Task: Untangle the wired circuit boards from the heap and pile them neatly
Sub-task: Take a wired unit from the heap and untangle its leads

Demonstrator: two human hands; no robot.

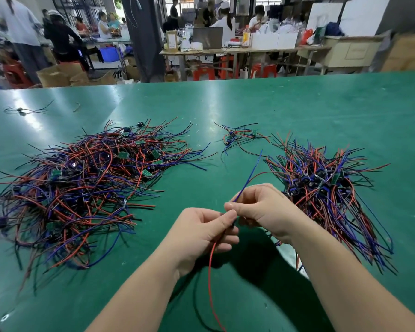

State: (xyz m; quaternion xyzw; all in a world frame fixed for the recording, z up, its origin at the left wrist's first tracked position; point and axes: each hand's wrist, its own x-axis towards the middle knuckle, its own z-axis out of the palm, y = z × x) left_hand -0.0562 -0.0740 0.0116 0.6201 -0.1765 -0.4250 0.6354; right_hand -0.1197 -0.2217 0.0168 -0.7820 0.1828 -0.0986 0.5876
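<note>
Heap [82, 178] sprawls left on the counter [153, 104]. Left hand [201, 236] pinches a red wire [209, 271], right hand [261, 209] pinches the blue wire [250, 176]; board probably hidden in the grip. Separating step; next, lay it straight on the pile [328, 188], right.

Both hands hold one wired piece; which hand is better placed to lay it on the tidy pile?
Likely right. The right hand pinches the wires and sits beside the tidy pile; the left hand is farther from it.

An assembly workshop is shown: a wide green-matted tabletop [297, 111], seated workers [223, 22], brown cardboard cartons [58, 74], red plastic stools [203, 73].
</note>
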